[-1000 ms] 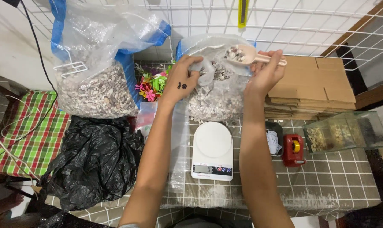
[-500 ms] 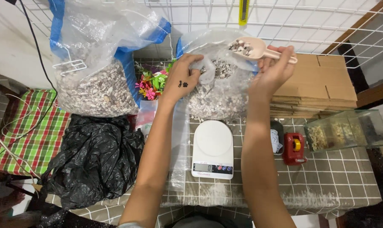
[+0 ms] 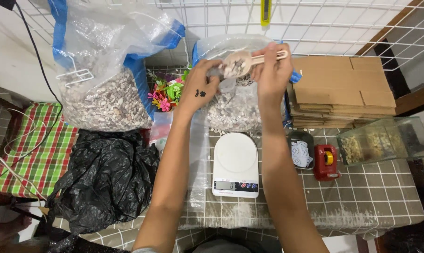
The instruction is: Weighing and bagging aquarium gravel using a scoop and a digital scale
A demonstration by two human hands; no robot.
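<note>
Right hand (image 3: 270,70) pinches the handle of a beige plastic scoop (image 3: 242,63), fingers clenched round it, the bowl heaped with small pale pebbles. The scoop is held up off the bench, above the mouth of a clear plastic sack of white-grey gravel (image 3: 233,105) standing at the back edge, middle.

Left hand (image 3: 200,86) is just beside the scoop bowl, fingers curled on the rim of a small clear plastic bag (image 3: 198,154). That bag hangs down along the left forearm to the bench top. How firmly it is gripped I cannot tell; the fingertips are partly hidden behind the scoop.

Step in hand, as a judgement: a scoopful lifted from the sack and brought to the small bag's mouth for pouring. The move seems to call for holding the mouth open and tipping the scoop slowly so stones don't spill.

A white digital kitchen scale (image 3: 235,164) sits on the bench in front of the sack, platform bare.

Around it:
- A larger clear sack with blue trim, holding brownish pebbles (image 3: 106,93), at the back left.
- A black plastic bag (image 3: 104,182) at the left front edge.
- Colourful plastic plants (image 3: 167,91) between the two sacks.
- A flattened cardboard stack (image 3: 343,91) at the back right.
- A red tape dispenser (image 3: 326,161) right of the scale.
- A clear box of dried material (image 3: 385,143) near the right edge.

The checked bench cloth (image 3: 361,201) is dusty in front.
</note>
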